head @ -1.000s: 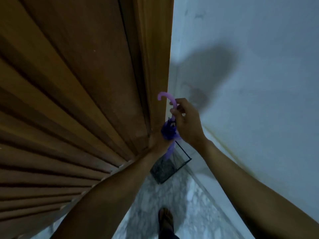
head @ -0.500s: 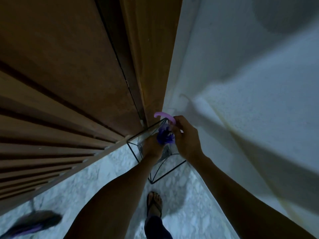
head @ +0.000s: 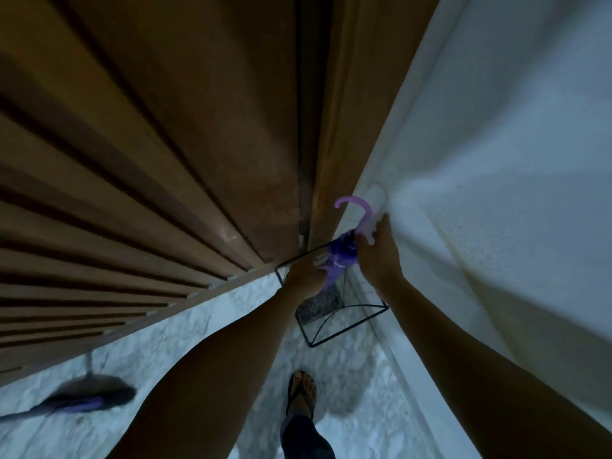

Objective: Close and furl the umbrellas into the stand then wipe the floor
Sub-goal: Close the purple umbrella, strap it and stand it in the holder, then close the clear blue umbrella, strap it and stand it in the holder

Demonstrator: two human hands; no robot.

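Umbrella (head: 338,258) lowered into stand (head: 344,314); purple, furled, pale hooked handle.

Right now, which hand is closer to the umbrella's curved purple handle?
Right. The right hand touches the curved handle at its lower end; the left hand sits lower, against the furled purple canopy inside the wire stand.

A tall brown wooden door (head: 205,134) with slatted panelling fills the left side, its frame (head: 344,120) running down into the corner. To the right stands a pale, rough-textured wall (head: 496,154), with a white skirting strip (head: 407,369) along its foot. Low in the middle, a foot in a dark flip-flop (head: 300,392) shows, with a dark trouser leg (head: 304,438) just below it.
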